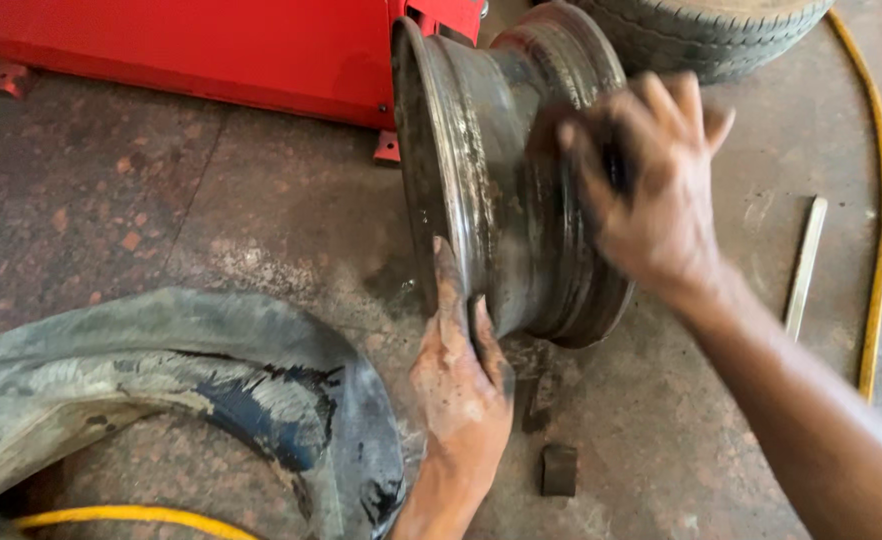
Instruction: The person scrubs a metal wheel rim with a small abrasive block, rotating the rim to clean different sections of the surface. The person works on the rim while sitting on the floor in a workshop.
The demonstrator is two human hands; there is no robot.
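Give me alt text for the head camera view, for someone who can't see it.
A bare steel wheel rim stands on edge on a stained concrete floor, the left hand gripping its lower edge and the blurred right hand against its barrel. A dusty inner tube lies at left, a red machine and a tyre behind.

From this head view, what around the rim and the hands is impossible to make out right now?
- Right hand: motion-blurred; whether it holds something dark is unclear.
- Wheel rim: far face turned away; top cut off by the frame edge.
- Left hand: fingertips hidden behind the rim's lip.
- Tyre: mostly cut off by the top edge.
- Small dark block: too small to identify.
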